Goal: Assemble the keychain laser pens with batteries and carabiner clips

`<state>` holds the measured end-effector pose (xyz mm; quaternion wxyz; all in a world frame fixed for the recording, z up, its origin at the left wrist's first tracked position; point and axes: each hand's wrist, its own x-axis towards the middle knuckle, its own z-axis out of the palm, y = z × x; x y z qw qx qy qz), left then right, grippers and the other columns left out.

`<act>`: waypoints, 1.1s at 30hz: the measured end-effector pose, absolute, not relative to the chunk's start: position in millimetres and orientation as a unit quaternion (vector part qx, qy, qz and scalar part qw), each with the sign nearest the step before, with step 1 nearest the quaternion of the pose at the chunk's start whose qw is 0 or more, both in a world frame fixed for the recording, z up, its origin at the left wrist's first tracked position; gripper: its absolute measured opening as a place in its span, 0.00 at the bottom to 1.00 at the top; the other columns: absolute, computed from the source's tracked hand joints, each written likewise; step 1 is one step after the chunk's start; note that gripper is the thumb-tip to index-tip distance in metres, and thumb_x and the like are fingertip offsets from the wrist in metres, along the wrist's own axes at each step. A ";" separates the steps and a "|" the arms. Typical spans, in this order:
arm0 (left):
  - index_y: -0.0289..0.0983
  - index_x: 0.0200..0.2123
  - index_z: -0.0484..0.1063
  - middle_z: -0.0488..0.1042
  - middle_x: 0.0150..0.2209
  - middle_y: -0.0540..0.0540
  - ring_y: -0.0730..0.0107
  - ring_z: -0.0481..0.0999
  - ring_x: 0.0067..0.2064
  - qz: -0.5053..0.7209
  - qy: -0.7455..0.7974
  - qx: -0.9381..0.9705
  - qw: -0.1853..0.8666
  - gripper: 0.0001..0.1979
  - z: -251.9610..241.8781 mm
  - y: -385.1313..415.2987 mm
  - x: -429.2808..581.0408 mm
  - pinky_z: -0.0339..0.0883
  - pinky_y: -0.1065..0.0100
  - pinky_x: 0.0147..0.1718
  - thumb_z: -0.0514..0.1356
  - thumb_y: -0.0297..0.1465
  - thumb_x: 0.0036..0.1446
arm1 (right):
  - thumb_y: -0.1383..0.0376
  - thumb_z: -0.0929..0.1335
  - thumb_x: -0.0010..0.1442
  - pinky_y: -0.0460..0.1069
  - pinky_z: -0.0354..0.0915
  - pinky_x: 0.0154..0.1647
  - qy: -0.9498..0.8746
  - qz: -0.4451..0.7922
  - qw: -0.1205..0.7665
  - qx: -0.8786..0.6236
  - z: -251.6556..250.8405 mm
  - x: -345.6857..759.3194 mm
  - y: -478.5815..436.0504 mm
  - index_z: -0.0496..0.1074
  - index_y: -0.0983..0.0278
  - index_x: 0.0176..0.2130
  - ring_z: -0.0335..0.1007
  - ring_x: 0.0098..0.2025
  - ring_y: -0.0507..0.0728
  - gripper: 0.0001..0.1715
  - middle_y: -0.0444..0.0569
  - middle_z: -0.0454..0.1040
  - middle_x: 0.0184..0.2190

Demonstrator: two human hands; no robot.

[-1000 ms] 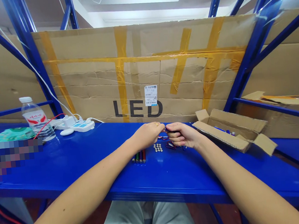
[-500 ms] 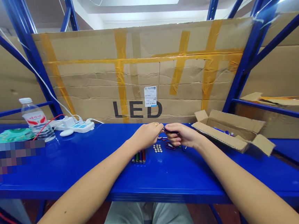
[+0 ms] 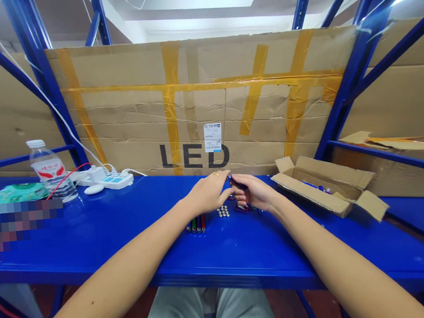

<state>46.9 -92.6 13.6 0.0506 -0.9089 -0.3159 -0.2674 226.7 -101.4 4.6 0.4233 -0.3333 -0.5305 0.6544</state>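
My right hand [image 3: 255, 191] is closed around a dark slim tube [image 3: 238, 183], whose far end points toward my left hand. My left hand [image 3: 209, 191] is beside it with fingers stretched out and thumb apart, and I see nothing held in it. Below my left hand several slim metal tubes [image 3: 198, 224] in green, blue and red lie side by side, partly covered by the hand. Between the hands, small silver round pieces [image 3: 223, 211] are set out in rows. Under my right hand lie small coloured carabiner-like clips [image 3: 240, 208], partly hidden.
An open cardboard box [image 3: 311, 192] with blue items inside stands to the right. On the left are a water bottle [image 3: 51, 168], a green packet [image 3: 20, 192] and a white power strip [image 3: 115, 181]. A large cardboard sheet [image 3: 137, 116] walls off the back of the blue table [image 3: 242, 255].
My left hand has opened, its thumb and fingers coming away from the tube's end. My right hand keeps hold of the tube and has shifted slightly left.
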 end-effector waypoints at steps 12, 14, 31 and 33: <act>0.34 0.57 0.59 0.69 0.52 0.36 0.52 0.68 0.54 -0.330 -0.271 -0.904 0.023 0.33 1.4 -78.1 51.4 0.65 0.52 0.52 0.65 0.33 0.48 | 0.51 0.67 0.58 0.46 0.56 0.25 -0.498 0.571 0.546 -0.358 -10.8 193.6 -100.7 0.62 0.61 0.35 0.66 0.28 0.52 0.17 0.43 0.71 0.29; 0.34 0.55 0.60 0.69 0.51 0.37 0.53 0.68 0.53 -0.330 -0.270 -0.904 0.037 0.30 1.9 -76.8 50.6 0.66 0.53 0.51 0.64 0.33 0.49 | 0.51 0.67 0.57 0.46 0.57 0.26 -0.506 0.562 0.548 -0.358 -12.6 189.5 -101.5 0.62 0.60 0.35 0.66 0.29 0.52 0.17 0.43 0.71 0.30; 0.33 0.57 0.60 0.68 0.52 0.36 0.52 0.67 0.56 -0.363 -0.346 -0.862 0.068 0.35 7.2 -64.9 34.4 0.64 0.54 0.54 0.63 0.47 0.52 | 0.66 0.71 0.47 0.48 0.58 0.27 -0.820 0.174 0.145 -0.525 8.3 249.6 -104.1 0.77 0.63 0.24 0.67 0.24 0.54 0.03 0.47 0.75 0.22; 0.32 0.57 0.60 0.68 0.52 0.36 0.52 0.67 0.56 -0.364 -0.348 -0.862 0.064 0.35 7.3 -65.6 35.0 0.65 0.53 0.53 0.63 0.46 0.52 | 0.68 0.73 0.44 0.48 0.57 0.27 -0.818 0.148 0.138 -0.538 5.2 243.3 -105.3 0.78 0.63 0.24 0.68 0.25 0.54 0.01 0.48 0.77 0.23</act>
